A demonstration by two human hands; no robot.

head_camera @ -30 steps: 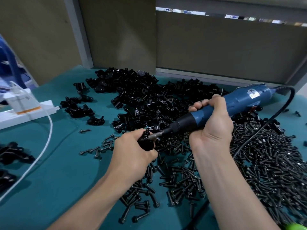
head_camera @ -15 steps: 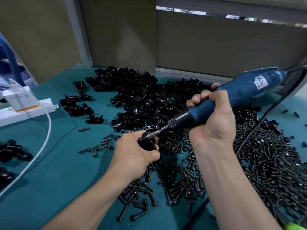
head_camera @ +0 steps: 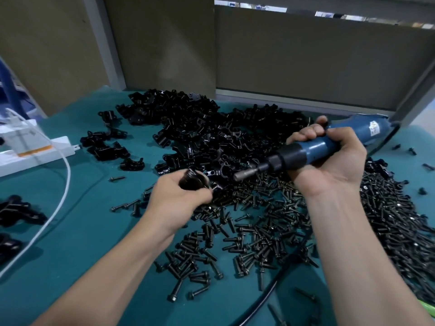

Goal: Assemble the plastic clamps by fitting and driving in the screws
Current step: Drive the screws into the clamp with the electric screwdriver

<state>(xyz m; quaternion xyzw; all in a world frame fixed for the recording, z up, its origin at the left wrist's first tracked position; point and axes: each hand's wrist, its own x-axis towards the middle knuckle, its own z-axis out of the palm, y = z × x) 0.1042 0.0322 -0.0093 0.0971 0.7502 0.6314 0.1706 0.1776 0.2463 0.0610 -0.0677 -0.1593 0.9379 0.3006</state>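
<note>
My left hand [head_camera: 177, 200] grips a black plastic clamp [head_camera: 194, 181], blurred by motion, just above the green table. My right hand [head_camera: 329, 161] is wrapped round a blue electric screwdriver [head_camera: 313, 149] whose metal bit [head_camera: 244, 174] points left and hangs free, a short gap from the clamp. A big heap of black clamp parts [head_camera: 211, 132] lies behind the hands. Black screws [head_camera: 270, 220] are strewn under and to the right of both hands.
A white power strip [head_camera: 35, 152] with a white cable [head_camera: 63, 191] sits at the left edge. Several clamps [head_camera: 103, 147] lie apart on the left, more at the far left [head_camera: 16, 210]. The screwdriver's black cord [head_camera: 282, 274] trails along the table between my forearms. Brown partition walls stand behind.
The screwdriver bit has pulled out of the clamp and moved right. My left hand has swung the clamp to the left, away from the bit.
</note>
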